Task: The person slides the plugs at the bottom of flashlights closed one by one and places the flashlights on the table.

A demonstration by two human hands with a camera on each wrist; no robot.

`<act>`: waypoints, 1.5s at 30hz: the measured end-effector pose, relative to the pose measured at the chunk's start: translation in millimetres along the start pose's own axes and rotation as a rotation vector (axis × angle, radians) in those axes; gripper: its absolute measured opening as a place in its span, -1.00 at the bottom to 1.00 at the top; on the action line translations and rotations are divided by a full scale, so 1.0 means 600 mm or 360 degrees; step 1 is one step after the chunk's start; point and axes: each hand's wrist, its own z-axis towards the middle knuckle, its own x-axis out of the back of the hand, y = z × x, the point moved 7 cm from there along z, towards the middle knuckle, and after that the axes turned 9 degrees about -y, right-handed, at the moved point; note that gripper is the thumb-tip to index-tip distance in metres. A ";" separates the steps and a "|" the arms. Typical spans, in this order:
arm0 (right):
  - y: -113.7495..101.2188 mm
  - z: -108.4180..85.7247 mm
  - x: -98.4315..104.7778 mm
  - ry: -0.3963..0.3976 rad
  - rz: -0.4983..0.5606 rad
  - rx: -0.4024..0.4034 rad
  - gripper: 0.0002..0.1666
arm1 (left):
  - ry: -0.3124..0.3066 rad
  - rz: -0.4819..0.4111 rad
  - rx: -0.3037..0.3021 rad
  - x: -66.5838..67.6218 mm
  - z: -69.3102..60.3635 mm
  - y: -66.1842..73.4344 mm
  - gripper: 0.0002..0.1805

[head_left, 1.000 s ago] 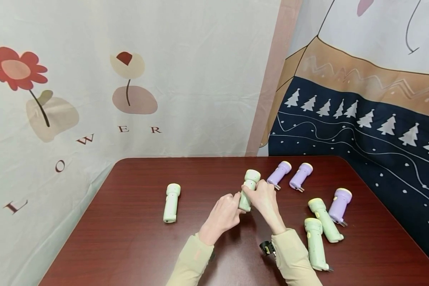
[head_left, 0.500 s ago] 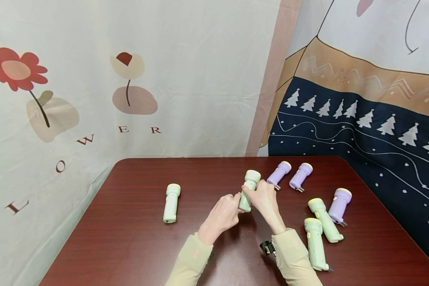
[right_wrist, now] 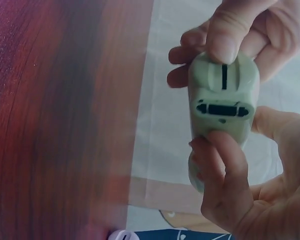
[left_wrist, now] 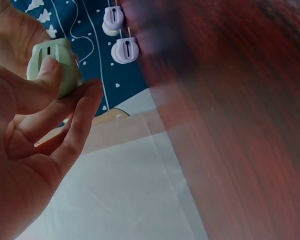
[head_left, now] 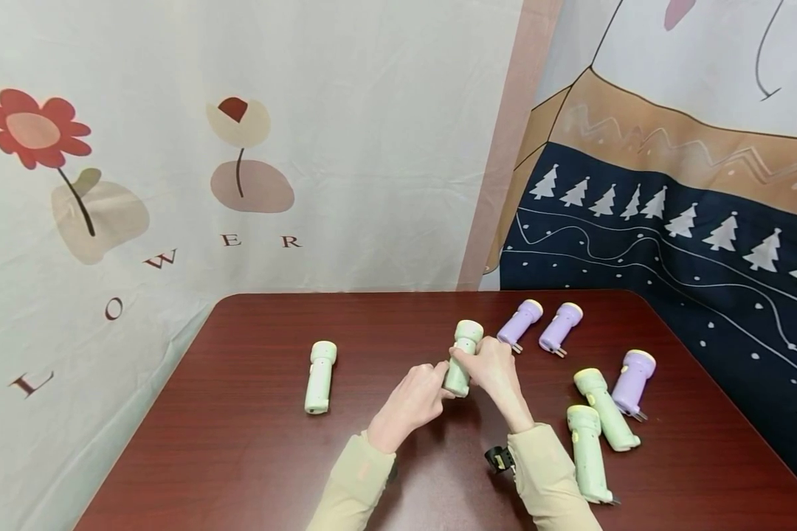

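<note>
Both hands hold a pale green flashlight (head_left: pixel 467 338) above the table, its lamp head pointing to the far side. My left hand (head_left: pixel 408 408) grips its near end; in the left wrist view the thumb of that hand (left_wrist: pixel 37 125) presses on the slotted end of the green flashlight (left_wrist: pixel 66 67). My right hand (head_left: pixel 499 375) holds the body from the right. In the right wrist view, fingers of my right hand (right_wrist: pixel 250 195) curl against the underside of the flashlight (right_wrist: pixel 222 95), whose end face shows a dark slot and a recess. No prongs show on it.
On the brown table (head_left: pixel 252 457), another green flashlight (head_left: pixel 319 377) lies at left. Two purple flashlights (head_left: pixel 521 320) (head_left: pixel 561 327) with prongs out lie at the back right. Further right are a purple flashlight (head_left: pixel 632 381) and two green flashlights (head_left: pixel 607 413) (head_left: pixel 588 457).
The held flashlight and both hands have shifted very slightly toward the near side. Their grips look the same, and the flashlights on the table have not moved.
</note>
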 end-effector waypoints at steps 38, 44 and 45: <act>0.051 0.005 -0.027 -0.0216 0.0256 -0.0105 -0.55 | -0.0264 -0.0189 0.1434 0.088 -0.155 -0.287 -0.74; 0.035 0.008 -0.051 -0.0248 0.0269 -0.0088 -0.55 | -0.0292 -0.0201 0.1478 0.084 -0.150 -0.294 -0.73; 0.030 0.009 -0.057 -0.0258 0.0270 -0.0082 -0.55 | -0.0305 -0.0199 0.1493 0.083 -0.150 -0.295 -0.73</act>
